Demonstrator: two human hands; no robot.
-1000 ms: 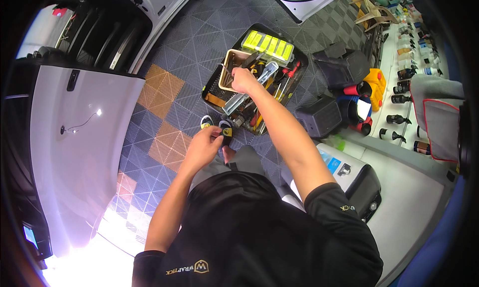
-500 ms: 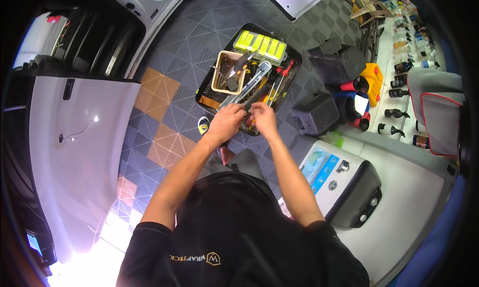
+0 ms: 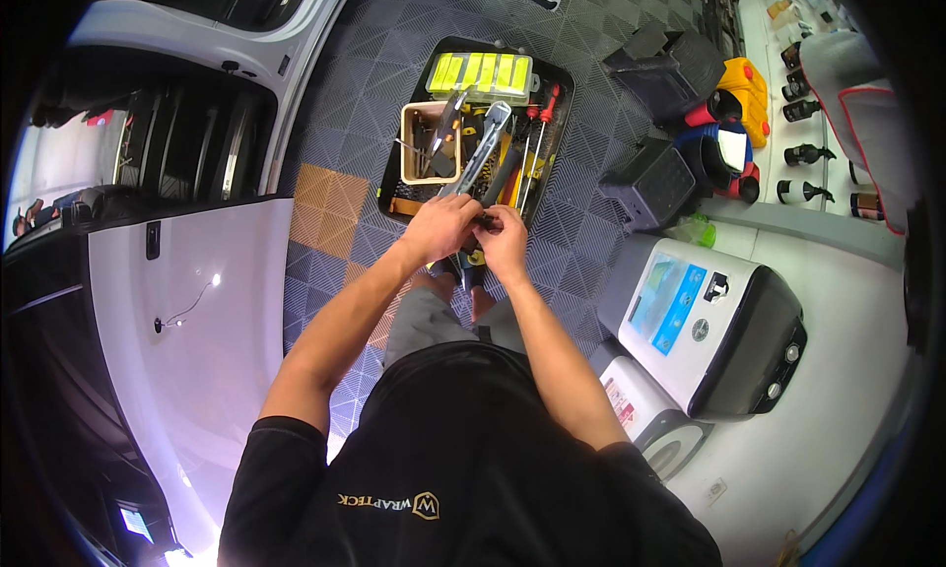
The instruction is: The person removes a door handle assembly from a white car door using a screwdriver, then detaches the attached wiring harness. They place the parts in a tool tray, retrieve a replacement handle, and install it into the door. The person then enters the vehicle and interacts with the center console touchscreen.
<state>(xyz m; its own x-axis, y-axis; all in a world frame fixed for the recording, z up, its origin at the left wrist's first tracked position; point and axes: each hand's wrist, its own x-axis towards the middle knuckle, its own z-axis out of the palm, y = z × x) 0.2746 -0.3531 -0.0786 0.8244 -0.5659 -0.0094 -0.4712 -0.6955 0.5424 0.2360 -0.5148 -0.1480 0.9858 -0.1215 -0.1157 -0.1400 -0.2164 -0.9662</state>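
Note:
My left hand (image 3: 442, 228) and my right hand (image 3: 505, 242) meet in front of my body, at the near end of a black tool tray (image 3: 560, 79). Both hands have curled fingers pinching a small dark object (image 3: 483, 220) between them; its kind is too small to make out. Just beyond my fingers lies a long grey metal tool (image 3: 483, 151), slanting across the tray. To its left sits a beige bin (image 3: 407, 145) with tools inside. Red-handled screwdrivers (image 3: 548, 107) lie along the right side. A clear organizer box with yellow compartments (image 3: 480, 72) rests at the far end.
The open white vehicle door (image 3: 197, 370) stands at my left. Black plastic bins (image 3: 650, 183) and a yellow jug (image 3: 746, 99) are on the right. Closer at right is a white-and-black machine (image 3: 685, 291). Spray bottles (image 3: 803, 155) line the wall. Dark and orange tiles (image 3: 330, 207) cover the floor.
My hands have come together, drawn back slightly toward my body, and a small dark object now shows between them. The whole view has shifted, bringing my legs and more of the machine into sight.

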